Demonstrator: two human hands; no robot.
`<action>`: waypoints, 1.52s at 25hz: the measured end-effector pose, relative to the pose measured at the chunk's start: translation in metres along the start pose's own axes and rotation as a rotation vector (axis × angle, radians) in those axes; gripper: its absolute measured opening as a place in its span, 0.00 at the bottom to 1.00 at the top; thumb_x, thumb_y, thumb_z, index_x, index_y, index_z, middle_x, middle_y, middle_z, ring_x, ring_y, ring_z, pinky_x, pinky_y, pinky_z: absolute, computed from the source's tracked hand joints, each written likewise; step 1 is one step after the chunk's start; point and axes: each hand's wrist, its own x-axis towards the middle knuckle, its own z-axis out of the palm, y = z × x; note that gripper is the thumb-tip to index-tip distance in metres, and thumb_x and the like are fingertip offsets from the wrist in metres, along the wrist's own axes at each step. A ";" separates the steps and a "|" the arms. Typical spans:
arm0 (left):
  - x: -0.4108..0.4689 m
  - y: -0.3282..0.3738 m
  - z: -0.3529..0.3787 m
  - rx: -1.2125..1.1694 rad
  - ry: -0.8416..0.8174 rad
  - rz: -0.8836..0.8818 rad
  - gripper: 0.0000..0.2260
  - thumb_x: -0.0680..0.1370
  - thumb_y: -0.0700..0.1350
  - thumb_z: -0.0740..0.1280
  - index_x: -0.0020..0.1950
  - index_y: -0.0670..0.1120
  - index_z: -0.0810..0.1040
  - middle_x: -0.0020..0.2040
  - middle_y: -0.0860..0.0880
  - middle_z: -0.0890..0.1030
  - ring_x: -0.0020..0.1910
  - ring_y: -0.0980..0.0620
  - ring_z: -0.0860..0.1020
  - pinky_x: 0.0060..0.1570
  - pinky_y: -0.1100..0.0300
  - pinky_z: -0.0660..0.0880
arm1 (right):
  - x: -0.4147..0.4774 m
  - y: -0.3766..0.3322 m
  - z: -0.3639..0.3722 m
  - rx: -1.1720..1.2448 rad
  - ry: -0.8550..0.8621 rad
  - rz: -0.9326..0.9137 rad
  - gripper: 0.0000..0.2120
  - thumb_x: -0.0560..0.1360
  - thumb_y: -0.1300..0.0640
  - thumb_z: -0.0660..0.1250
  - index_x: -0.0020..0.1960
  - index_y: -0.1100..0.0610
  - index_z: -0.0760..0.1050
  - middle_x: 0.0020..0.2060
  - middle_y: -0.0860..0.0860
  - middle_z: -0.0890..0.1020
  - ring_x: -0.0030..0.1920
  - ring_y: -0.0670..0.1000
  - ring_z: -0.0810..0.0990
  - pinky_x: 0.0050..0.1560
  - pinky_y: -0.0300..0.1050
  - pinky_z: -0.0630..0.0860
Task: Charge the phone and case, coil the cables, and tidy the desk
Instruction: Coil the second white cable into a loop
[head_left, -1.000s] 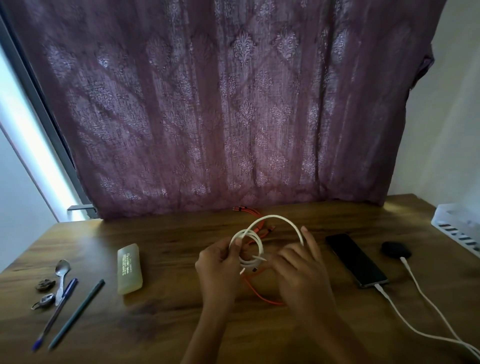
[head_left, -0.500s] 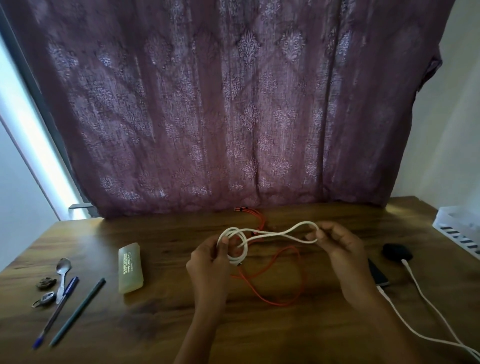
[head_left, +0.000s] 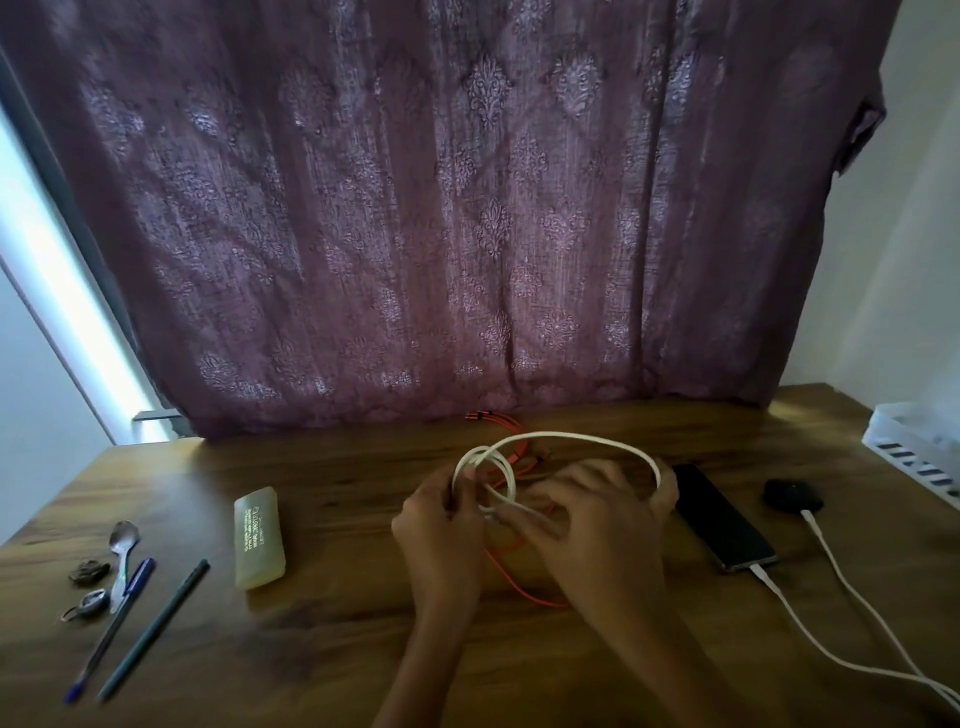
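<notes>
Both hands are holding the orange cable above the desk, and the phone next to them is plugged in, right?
Nearly. The head view shows the left hand and right hand holding the white cable, not the orange one. The orange cable lies on the desk beneath them. The phone beside them is plugged in.

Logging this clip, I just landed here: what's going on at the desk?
A person is coiling a white cable over the desk: the left hand grips the small coil, the right hand holds a wide loop. An orange cable lies loose underneath. To the right, the phone and a small black case each have a white lead plugged in.
</notes>
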 end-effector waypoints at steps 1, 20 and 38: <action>0.000 0.000 -0.001 -0.009 -0.002 -0.005 0.08 0.77 0.45 0.65 0.43 0.45 0.83 0.33 0.51 0.82 0.33 0.60 0.76 0.33 0.67 0.68 | 0.000 0.000 0.007 0.015 0.000 -0.046 0.17 0.69 0.36 0.57 0.36 0.43 0.79 0.36 0.38 0.80 0.51 0.42 0.75 0.67 0.62 0.44; 0.013 -0.016 -0.008 -0.430 -0.130 -0.301 0.09 0.76 0.43 0.65 0.40 0.48 0.84 0.39 0.47 0.85 0.43 0.45 0.83 0.51 0.42 0.78 | -0.002 0.074 0.021 0.498 -0.297 0.054 0.12 0.72 0.64 0.69 0.44 0.46 0.80 0.44 0.39 0.79 0.50 0.35 0.76 0.52 0.22 0.66; 0.014 0.010 -0.011 -0.096 -0.611 -0.092 0.05 0.72 0.44 0.71 0.47 0.49 0.84 0.41 0.48 0.85 0.42 0.53 0.83 0.48 0.49 0.80 | 0.031 0.021 -0.009 0.573 -0.287 -0.140 0.15 0.74 0.66 0.66 0.60 0.57 0.78 0.45 0.49 0.82 0.40 0.32 0.76 0.43 0.23 0.68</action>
